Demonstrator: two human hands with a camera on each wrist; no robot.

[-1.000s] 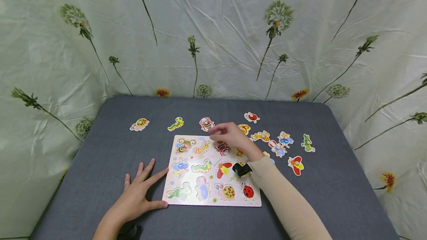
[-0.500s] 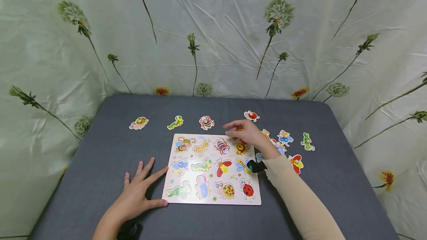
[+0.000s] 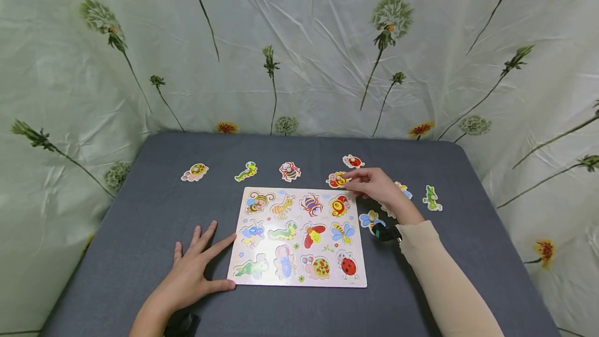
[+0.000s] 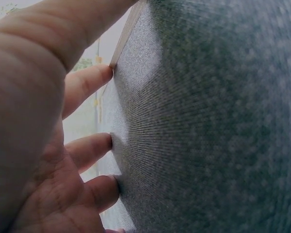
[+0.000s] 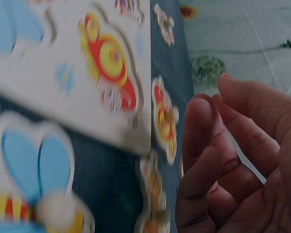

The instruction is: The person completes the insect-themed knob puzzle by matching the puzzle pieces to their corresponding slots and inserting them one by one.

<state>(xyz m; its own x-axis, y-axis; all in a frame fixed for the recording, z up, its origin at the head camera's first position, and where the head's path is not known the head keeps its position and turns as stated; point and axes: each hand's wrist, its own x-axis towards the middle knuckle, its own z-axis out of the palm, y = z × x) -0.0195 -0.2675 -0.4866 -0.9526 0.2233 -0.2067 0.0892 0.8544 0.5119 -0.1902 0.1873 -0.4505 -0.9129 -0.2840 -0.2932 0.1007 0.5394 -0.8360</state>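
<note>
A pale wooden puzzle board (image 3: 271,284) with printed insect recesses lies on the dark cloth. At its left edge my left hand (image 3: 189,277) rests with fingers spread, thumb and index finger touching the side. My right hand (image 3: 381,187) hovers beyond the board's far right corner, its fingers loosely bent. In the right wrist view, that hand (image 5: 242,165) holds nothing, thumb and fingers apart. Just left of its fingertips lies a red and yellow butterfly piece (image 3: 335,180) with a knob. A blue-winged bee piece (image 3: 371,219) lies near the right wrist. The right hand and forearm cover several other pieces.
Along the far side lie a snail piece (image 3: 195,172), a caterpillar piece (image 3: 246,171), a spider piece (image 3: 290,172) and a ladybird piece (image 3: 353,161). A green insect piece (image 3: 432,199) is further right. Behind the table (image 3: 140,212) hangs a flowered curtain (image 3: 318,66).
My right hand has moved right, from near the spider piece across the board's far edge, uncovering the butterfly piece and the board's upper right recesses. The left hand has stayed put.
</note>
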